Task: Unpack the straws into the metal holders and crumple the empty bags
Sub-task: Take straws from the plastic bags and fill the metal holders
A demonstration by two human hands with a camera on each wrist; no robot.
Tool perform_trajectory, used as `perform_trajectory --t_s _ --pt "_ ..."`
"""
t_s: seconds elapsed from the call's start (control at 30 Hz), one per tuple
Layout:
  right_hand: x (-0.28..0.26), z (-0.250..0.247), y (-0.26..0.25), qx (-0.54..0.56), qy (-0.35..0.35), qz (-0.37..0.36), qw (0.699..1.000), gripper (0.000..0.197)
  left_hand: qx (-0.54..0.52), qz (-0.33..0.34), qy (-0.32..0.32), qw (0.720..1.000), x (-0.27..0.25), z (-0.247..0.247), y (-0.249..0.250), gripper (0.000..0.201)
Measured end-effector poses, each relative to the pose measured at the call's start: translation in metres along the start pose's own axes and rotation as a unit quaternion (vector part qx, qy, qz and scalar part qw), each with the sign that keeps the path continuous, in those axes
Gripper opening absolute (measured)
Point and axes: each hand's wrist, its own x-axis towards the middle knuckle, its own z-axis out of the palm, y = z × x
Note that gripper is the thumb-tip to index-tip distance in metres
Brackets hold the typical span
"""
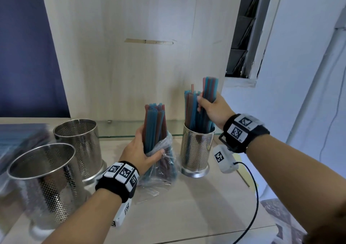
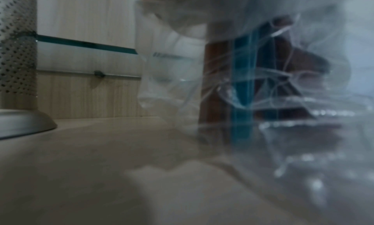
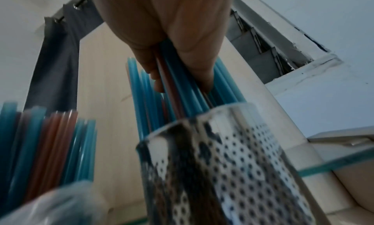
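Right hand was closed around a bunch of blue and red straws, gripped at mid-length, lower ends inside the right-most perforated metal holder; more straws stood in that holder just left of the hand. Right wrist view confirmed thumb and fingers curled round the bunch directly above the holder rim. Left hand gripped a clear plastic bag together with the second bundle of straws standing upright in it, bag bottom resting on the bench, just left of the filled holder. Bag mouth was bunched down under the fingers, straw tops projecting well above. Left wrist view showed blurred bag film and straws only. Two further metal holders stood at near left and left, no straws seen in them. More bagged straws lay at far left, blurred. Square black-and-white marker tags on both wristbands; small characters beside them unreadable. No legible brand on the bag.
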Motion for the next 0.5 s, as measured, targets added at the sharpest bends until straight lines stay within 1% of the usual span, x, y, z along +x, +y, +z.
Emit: perform_trajectory --t_s 0.07,0.13,0.2,0.27,0.4,0.47,0.5 --pt "-0.004 0.008 0.006 -0.024 -0.005 0.014 1.0 0.011 -0.002 0.002 0.001 1.0 0.0 0.0 0.0 0.093" --pt "-0.005 0.013 0.007 -0.027 0.014 0.023 0.999 0.012 -0.004 0.002 0.0 1.0 0.0 0.001 0.001 0.093" --pt "-0.004 0.013 0.004 -0.025 0.06 0.024 0.998 0.025 -0.006 0.0 0.001 1.0 0.0 0.001 0.001 0.093" --pt "-0.002 0.01 -0.002 -0.027 0.111 0.01 0.993 0.042 -0.006 -0.002 0.001 1.0 0.001 0.0 0.001 0.093" --pt "-0.004 0.005 -0.011 -0.065 0.158 -0.069 0.983 0.069 -0.001 -0.004 0.001 1.0 0.001 0.001 0.001 0.092" --pt "-0.006 0.005 -0.008 -0.093 0.185 -0.125 0.97 0.075 -0.002 -0.002 0.003 1.0 0.0 0.001 0.001 0.091" --pt "-0.006 0.004 -0.005 -0.121 0.204 -0.156 0.959 0.076 -0.003 -0.001 0.004 1.0 0.0 0.001 0.0 0.091"
